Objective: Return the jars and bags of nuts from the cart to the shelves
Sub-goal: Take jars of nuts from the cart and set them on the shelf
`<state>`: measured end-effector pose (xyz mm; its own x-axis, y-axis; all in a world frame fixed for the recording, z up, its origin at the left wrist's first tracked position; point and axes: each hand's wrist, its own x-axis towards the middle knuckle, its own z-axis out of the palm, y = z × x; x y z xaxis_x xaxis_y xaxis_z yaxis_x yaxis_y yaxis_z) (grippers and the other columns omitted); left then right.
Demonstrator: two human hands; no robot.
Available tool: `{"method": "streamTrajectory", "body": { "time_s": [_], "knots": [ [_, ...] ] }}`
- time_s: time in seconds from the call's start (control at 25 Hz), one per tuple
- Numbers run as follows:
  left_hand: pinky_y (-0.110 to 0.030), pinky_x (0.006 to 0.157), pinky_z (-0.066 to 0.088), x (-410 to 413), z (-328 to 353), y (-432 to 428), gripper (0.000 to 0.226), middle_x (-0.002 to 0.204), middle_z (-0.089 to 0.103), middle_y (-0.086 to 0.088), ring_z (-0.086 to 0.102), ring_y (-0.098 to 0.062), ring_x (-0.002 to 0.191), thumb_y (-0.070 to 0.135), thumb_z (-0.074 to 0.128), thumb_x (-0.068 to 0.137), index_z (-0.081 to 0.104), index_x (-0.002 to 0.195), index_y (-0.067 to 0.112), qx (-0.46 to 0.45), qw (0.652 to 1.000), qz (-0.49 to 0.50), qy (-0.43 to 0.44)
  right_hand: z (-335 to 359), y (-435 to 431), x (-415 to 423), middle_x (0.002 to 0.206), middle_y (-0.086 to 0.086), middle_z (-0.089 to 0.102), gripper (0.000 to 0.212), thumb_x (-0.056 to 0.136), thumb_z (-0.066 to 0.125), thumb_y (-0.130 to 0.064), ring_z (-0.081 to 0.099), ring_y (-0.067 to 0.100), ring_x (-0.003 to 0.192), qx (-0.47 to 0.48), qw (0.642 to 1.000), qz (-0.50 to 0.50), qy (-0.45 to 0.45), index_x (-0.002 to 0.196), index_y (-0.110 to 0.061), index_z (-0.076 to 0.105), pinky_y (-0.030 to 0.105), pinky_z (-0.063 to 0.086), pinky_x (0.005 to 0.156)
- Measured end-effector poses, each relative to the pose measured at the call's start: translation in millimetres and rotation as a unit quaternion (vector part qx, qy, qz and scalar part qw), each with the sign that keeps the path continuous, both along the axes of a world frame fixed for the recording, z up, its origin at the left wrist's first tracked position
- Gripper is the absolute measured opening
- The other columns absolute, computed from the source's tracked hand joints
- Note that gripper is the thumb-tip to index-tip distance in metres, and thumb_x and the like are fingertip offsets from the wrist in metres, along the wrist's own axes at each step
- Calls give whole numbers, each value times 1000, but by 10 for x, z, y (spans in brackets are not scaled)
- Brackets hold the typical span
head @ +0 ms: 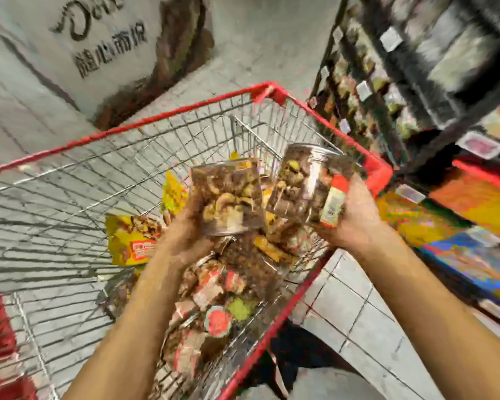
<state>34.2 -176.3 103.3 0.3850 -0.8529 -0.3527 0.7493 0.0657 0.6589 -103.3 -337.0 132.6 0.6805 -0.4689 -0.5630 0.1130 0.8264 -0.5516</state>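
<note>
My left hand (185, 229) wraps one clear plastic nut jar (231, 197), my right hand (355, 223) the red-labelled clear jar (306, 180), mid-body; rigid, slick, I judge.

Metal wire cart (145, 157), clear glossy plastic jars (309, 183), glossy yellow bags (127, 243)

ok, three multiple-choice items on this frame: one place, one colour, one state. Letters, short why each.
1. Where are the shelves relative to the cart? A) left of it B) right of it C) inside it
2. What colour is the cart's rim? A) blue B) red C) green
3. What does the left hand hold? A) nothing B) a yellow bag C) a clear jar of nuts

1 B: the shelves run along the cart's right side.
2 B: red trim edges the wire basket.
3 C: it grips the clear jar; the right hand grips a second jar.
</note>
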Motion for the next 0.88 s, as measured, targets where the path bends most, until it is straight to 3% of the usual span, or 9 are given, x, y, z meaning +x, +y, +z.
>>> {"method": "streamTrajectory", "body": {
  "time_s": [0.12, 0.24, 0.28, 0.36, 0.44, 0.52, 0.6, 0.68, 0.88],
  "knots": [
    [-28, 72, 58, -502, 393, -688, 68, 73, 74, 2, 71, -9, 75, 52, 90, 32, 76, 85, 12, -75, 990, -121, -18, 280, -265, -825, 85, 10, 53, 47, 96, 25, -46, 52, 25, 77, -11, 990, -139, -16, 105, -12, 55, 44, 45, 90],
    [-28, 104, 41, -1081, 691, -1284, 42, 98, 74, 0, 65, -10, 105, 44, 58, 84, 71, 107, 11, -177, 955, -239, 16, 395, -567, -1641, 51, 3, 59, 62, 98, 20, -43, 58, 16, 45, -51, 965, -256, -13, 69, -11, 64, 27, 55, 57],
    [-30, 111, 29, -1262, 728, -1422, 45, 106, 72, -1, 59, -12, 114, 40, 43, 93, 67, 115, 10, -209, 945, -250, 15, 407, -666, -1856, 45, 1, 58, 67, 99, 19, -41, 57, 15, 41, -61, 956, -287, -4, 58, -14, 64, 25, 54, 52],
    [-38, 116, 10, -1722, 850, -1763, 48, 114, 66, -18, 51, -27, 125, 30, 38, 98, 53, 126, -5, -186, 949, -248, -66, 395, -935, -2382, 45, 0, 59, 62, 100, 18, -43, 58, 16, 44, -73, 926, -370, 27, 63, -16, 61, 29, 54, 58],
    [-41, 112, 31, -2317, 817, -2192, 57, 104, 67, -26, 58, -34, 114, 32, 62, 87, 53, 123, -11, -149, 936, -292, -129, 331, -1273, -2938, 48, -1, 62, 52, 100, 19, -45, 60, 15, 43, -81, 889, -445, 67, 78, -17, 57, 25, 52, 51],
    [-34, 86, 55, -2984, 556, -2656, 69, 94, 74, -8, 69, -20, 94, 52, 84, 53, 72, 104, 7, -149, 919, -361, -46, 266, -1679, -3513, 48, -3, 64, 49, 100, 20, -47, 61, 12, 41, -89, 863, -485, 108, 87, -16, 57, 22, 51, 44],
    [-34, 75, 59, -3492, 386, -3024, 77, 94, 74, -4, 71, -16, 87, 58, 89, 32, 76, 95, 15, -143, 924, -350, -55, 194, -2053, -4007, 44, -7, 62, 50, 99, 21, -50, 60, 10, 37, -99, 849, -499, 146, 81, -17, 54, 21, 48, 36],
    [-31, 71, 59, -4110, 197, -3459, 73, 91, 75, -2, 72, -15, 84, 60, 88, 29, 77, 90, 20, -132, 925, -350, -66, 111, -2536, -4566, 44, -9, 62, 49, 100, 21, -49, 60, 8, 36, -123, 836, -507, 169, 77, -18, 53, 19, 46, 32],
    [-38, 82, 55, -5250, -160, -4457, 72, 93, 75, -2, 71, -15, 86, 59, 88, 29, 78, 88, 21, -98, 953, -287, -25, -165, -3720, -5505, 37, -10, 57, 48, 100, 25, -47, 57, 7, 33, -133, 832, -481, 241, 72, -17, 50, 19, 46, 38]
  ]
}}
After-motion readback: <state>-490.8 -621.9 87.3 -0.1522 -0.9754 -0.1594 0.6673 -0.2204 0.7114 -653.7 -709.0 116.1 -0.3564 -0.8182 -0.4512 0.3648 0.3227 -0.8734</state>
